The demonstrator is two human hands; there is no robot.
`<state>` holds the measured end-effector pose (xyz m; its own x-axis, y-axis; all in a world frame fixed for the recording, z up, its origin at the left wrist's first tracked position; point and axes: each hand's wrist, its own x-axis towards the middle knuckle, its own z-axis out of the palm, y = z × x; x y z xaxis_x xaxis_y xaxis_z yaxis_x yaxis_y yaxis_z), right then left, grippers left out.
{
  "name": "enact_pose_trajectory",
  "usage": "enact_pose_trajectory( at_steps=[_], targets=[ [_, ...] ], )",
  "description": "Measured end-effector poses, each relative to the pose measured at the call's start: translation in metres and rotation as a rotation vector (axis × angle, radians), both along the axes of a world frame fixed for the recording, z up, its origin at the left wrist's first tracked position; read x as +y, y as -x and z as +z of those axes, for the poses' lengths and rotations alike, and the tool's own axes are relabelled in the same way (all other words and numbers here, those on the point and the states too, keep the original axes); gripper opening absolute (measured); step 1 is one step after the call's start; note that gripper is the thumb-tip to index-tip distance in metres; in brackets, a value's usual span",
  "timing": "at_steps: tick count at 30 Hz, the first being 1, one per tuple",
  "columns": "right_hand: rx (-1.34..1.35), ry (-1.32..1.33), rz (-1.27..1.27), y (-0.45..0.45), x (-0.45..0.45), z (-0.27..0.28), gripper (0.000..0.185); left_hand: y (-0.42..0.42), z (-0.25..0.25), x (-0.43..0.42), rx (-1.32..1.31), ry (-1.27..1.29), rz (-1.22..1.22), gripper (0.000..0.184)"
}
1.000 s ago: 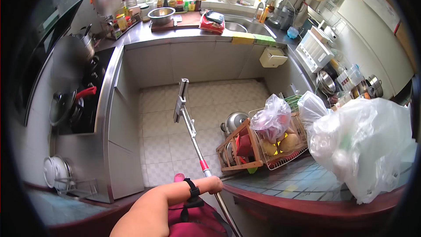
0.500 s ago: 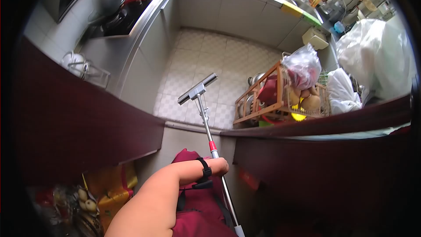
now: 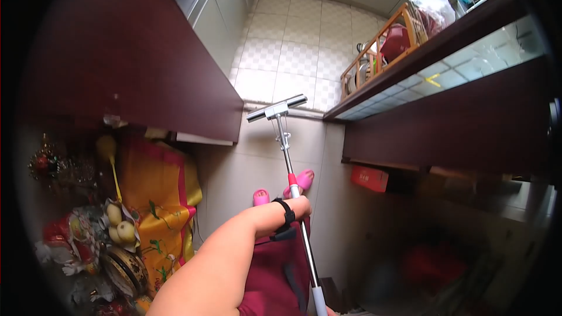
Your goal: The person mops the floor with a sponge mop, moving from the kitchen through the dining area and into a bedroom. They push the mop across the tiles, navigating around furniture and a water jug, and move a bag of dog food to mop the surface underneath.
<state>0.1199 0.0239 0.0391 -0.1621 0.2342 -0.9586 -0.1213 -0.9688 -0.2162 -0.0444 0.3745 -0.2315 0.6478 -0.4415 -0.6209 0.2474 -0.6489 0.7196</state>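
A mop [image 3: 305, 240] with a metal pole and a wide flat head slants from the bottom edge to the kitchen threshold. Its head [image 3: 277, 109] is over the plain floor just this side of the doorway strip. My left hand [image 3: 301, 206], with a black band on the wrist, is wrapped round the pole below its red collar. At the bottom edge, beside the grey lower grip, only a sliver of my right hand [image 3: 331, 312] shows; its fingers are hidden.
Dark red panels [image 3: 193, 76] flank the doorway. My pink slippers [image 3: 261, 197] stand below the mop head. On the left are an orange cloth [image 3: 167, 199], pears [image 3: 124, 232] and a round tin. Beyond the threshold is a wooden rack [image 3: 380, 58]; a red box [image 3: 369, 179] lies at right.
The view has moved back from the kitchen and tilted down. The mop head has come from the kitchen tiles to this side of the threshold, with my left hand still round the pole.
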Motion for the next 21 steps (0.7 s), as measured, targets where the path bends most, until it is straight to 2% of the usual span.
enact_pose_trajectory(
  at_steps=[2,3,4,6,7,8,9,10,11,12,15,17,19,21],
  targets=[
    [0.002,-0.037,-0.03,0.012,-0.003,-0.009,0.044,0.002,0.013,-0.031,0.08,-0.329,0.055,0.026],
    [-0.008,-0.05,-0.04,0.02,-0.001,-0.016,0.043,0.006,-0.034,-0.055,0.106,-0.359,0.129,0.023],
    [-0.021,-0.059,-0.051,0.027,-0.008,-0.022,0.042,0.001,-0.046,-0.062,0.219,-0.316,0.089,0.026],
    [0.066,-0.078,-0.153,0.028,-0.038,-0.058,0.039,0.011,-0.129,-0.096,0.248,-0.198,0.279,0.022],
    [0.109,-0.089,-0.2,0.027,-0.054,-0.07,0.037,0.018,-0.098,-0.103,0.115,-0.324,0.295,0.022],
    [0.061,-0.057,-0.144,0.028,-0.06,-0.071,0.036,0.027,-0.06,-0.109,-0.017,-0.454,0.314,0.023],
    [0.016,-0.028,-0.091,0.03,-0.064,-0.073,0.035,0.031,-0.076,-0.133,-0.044,-0.536,0.383,0.021],
    [-0.025,0.002,-0.042,0.03,-0.078,-0.077,0.035,0.034,-0.09,-0.157,-0.095,-0.635,0.555,0.018],
    [0.002,0.099,-0.002,0.022,-0.107,-0.093,0.037,0.037,-0.101,-0.185,-0.127,-0.729,0.613,0.019],
    [-0.036,0.063,-0.013,0.023,-0.132,-0.094,0.038,0.035,-0.107,-0.208,-0.166,-0.828,0.675,0.019],
    [-0.123,0.03,-0.03,0.014,-0.223,-0.099,0.039,0.014,-0.109,-0.295,-0.144,-0.723,0.667,0.018],
    [0.003,-0.106,-0.03,-0.027,-0.339,-0.135,0.045,-0.008,-0.12,-0.375,-0.209,-0.661,0.662,0.018],
    [-0.177,-0.199,-0.019,-0.043,-0.382,-0.109,0.042,-0.026,-0.106,-0.451,-0.279,-0.507,0.659,0.017],
    [-0.367,-0.314,0.031,-0.04,-0.425,-0.08,0.04,-0.035,-0.104,-0.534,-0.345,-0.474,0.593,0.02]
  ],
)
